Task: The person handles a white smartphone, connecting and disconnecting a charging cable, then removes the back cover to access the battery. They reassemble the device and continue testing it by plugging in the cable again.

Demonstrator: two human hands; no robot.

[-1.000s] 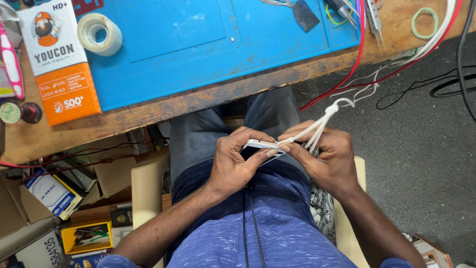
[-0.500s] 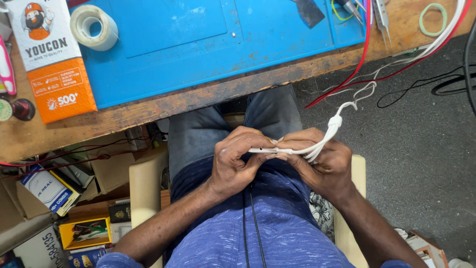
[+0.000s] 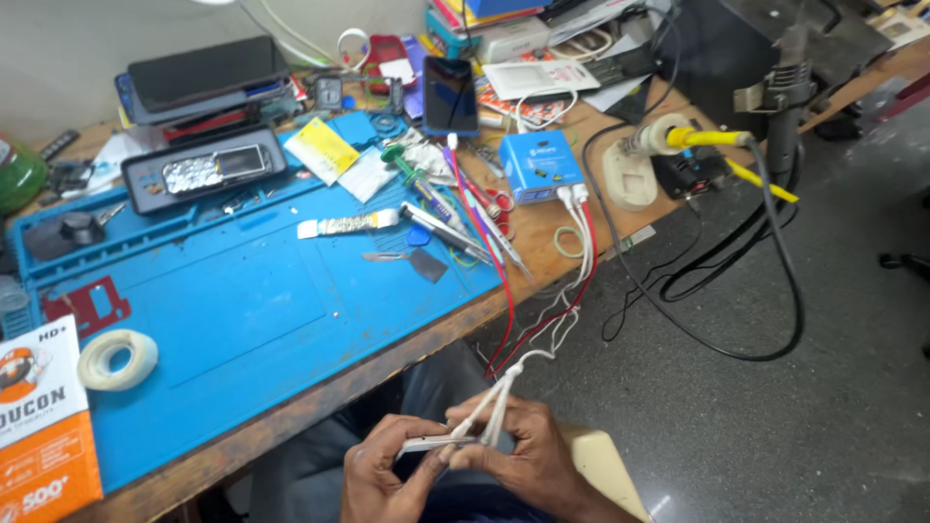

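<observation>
Both my hands sit low in the head view, over my lap below the bench edge. My left hand [image 3: 383, 472] and my right hand [image 3: 523, 455] together pinch a thin silvery flat piece [image 3: 426, 445], held level between the fingertips. White cable leads [image 3: 496, 402] run up from my right hand's fingers toward a small blue power box [image 3: 541, 165] on the bench. What exactly the flat piece is cannot be made out.
A blue work mat [image 3: 242, 300] covers the wooden bench [image 3: 542, 242]; a tape roll [image 3: 116, 360], an orange-and-white box [image 3: 39, 426], tweezers [image 3: 446, 230], a phone [image 3: 449, 95] and a soldering iron stand [image 3: 639, 165] lie there. Black cables [image 3: 736, 291] loop over the grey floor at right.
The camera has tilted up from my lap, so most of the bench top shows. My hands keep the same grip on the flat piece and the white leads.
</observation>
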